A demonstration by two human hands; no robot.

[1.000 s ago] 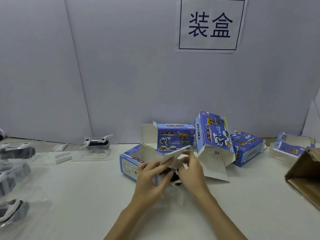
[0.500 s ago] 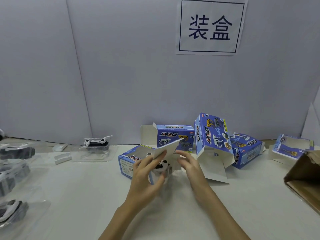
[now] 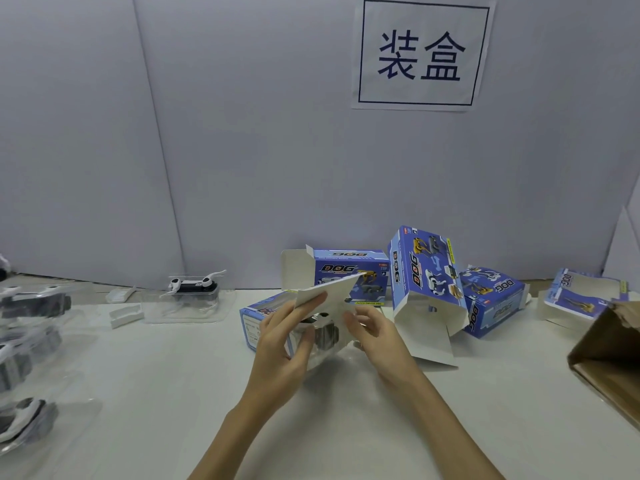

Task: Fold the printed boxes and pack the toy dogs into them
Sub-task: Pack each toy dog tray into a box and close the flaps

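Observation:
A blue printed box (image 3: 255, 318) lies open at mid-table, its white flap (image 3: 330, 294) lifted. My left hand (image 3: 285, 348) grips the box's open end, with fingers against the flap and the thumb on a clear pack. That pack holds a black-and-white toy dog (image 3: 323, 336) and sits at the box mouth. My right hand (image 3: 379, 336) hovers just right of the pack, fingers loosely curled and holding nothing. How far the pack is inside the box is hidden.
More blue boxes stand behind: one lying open (image 3: 351, 275), one upright (image 3: 424, 271), one tipped (image 3: 493, 301), and one at far right (image 3: 581, 296). A brown carton (image 3: 609, 362) sits at the right edge. Packed toy dogs lie at left (image 3: 33, 303) and back left (image 3: 190, 289).
The white flap has swung up higher. My right hand has let go of the toy pack and drawn slightly right, while my left hand has stayed on the box end.

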